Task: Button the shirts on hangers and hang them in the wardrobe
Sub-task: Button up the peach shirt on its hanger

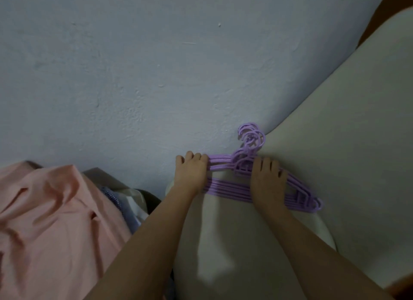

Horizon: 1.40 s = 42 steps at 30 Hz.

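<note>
Against the wall (156, 65), a stack of hangers (230, 189) lies on a white surface (335, 143). Left hand (191, 173) and right hand (266, 180) rest flat on it, fingers spread. Peeling off only the top hanger, hooks untangled, seems best; a pink shirt (49, 221) waits left of the stack.
</note>
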Motion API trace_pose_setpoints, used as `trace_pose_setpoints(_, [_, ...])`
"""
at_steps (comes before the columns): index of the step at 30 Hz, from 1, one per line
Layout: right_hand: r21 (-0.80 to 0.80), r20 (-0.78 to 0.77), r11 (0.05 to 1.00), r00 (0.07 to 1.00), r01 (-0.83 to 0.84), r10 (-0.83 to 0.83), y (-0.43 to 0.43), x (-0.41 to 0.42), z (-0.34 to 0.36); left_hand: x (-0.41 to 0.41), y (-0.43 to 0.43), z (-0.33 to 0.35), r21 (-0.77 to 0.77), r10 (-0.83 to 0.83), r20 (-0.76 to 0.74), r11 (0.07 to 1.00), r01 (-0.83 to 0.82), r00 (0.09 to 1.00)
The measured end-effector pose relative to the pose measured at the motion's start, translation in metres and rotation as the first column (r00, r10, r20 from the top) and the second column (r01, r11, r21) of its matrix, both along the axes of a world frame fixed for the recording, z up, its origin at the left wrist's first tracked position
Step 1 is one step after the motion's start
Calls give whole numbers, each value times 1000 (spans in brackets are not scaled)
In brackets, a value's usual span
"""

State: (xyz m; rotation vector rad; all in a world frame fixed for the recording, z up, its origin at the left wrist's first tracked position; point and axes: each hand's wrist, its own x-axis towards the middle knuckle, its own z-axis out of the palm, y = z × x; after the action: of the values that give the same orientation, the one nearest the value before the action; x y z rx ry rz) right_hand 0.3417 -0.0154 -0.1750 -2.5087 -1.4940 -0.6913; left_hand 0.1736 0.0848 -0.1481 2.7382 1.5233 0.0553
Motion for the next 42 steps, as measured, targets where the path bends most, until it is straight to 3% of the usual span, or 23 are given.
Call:
trace_pose_setpoints(4, [37,-64,999,997,-38,41,-12,-1,11,1,-16,9,13,-9,10,1000,9,1000])
trace_pose_setpoints(6, [79,-29,994,997,-70,72,-23,-1,17,-7,-27,17,57,-18,16,998,17,1000])
trace_pose_setpoints(9, [-15,55,991,989,-136,137,-46,-9,38,-29,-47,36,159,4,88,987,-18,996])
trace_pose_setpoints(12, [-101,-95,956,960,-274,265,-58,-18,82,-60,-63,68,244,-1,196,968,-48,981])
trace_pose_setpoints(16, [75,-385,872,793,-484,473,-69,-52,156,-129,-97,135,264,-21,247,963,-47,969])
trace_pose_setpoints(19, [215,-615,819,578,-532,536,-74,-106,194,-200,-130,178,211,53,288,970,-117,956])
trace_pose_setpoints(21, [222,-684,770,467,-598,560,-77,-150,208,-253,-153,197,195,139,305,959,-205,942])
trace_pose_setpoints(23, [193,-678,698,420,-689,603,-80,-192,218,-301,-175,210,197,209,294,942,-273,933])
trace_pose_setpoints(29, [172,-582,575,388,-800,714,-94,-288,247,-405,-233,222,222,424,361,826,-518,831])
trace_pose_setpoints(32, [162,-489,627,490,-762,722,-93,-306,251,-427,-238,213,176,536,450,731,-659,715])
trace_pose_setpoints(35, [161,-505,723,573,-672,645,-89,-300,240,-432,-236,197,69,653,399,679,-731,644])
trace_pose_setpoints(38, [171,-633,793,551,-585,543,-81,-285,229,-417,-238,179,63,712,274,657,-751,646])
trace_pose_setpoints(42, [166,-652,825,567,-541,503,-73,-272,219,-388,-238,158,126,697,112,697,-706,708])
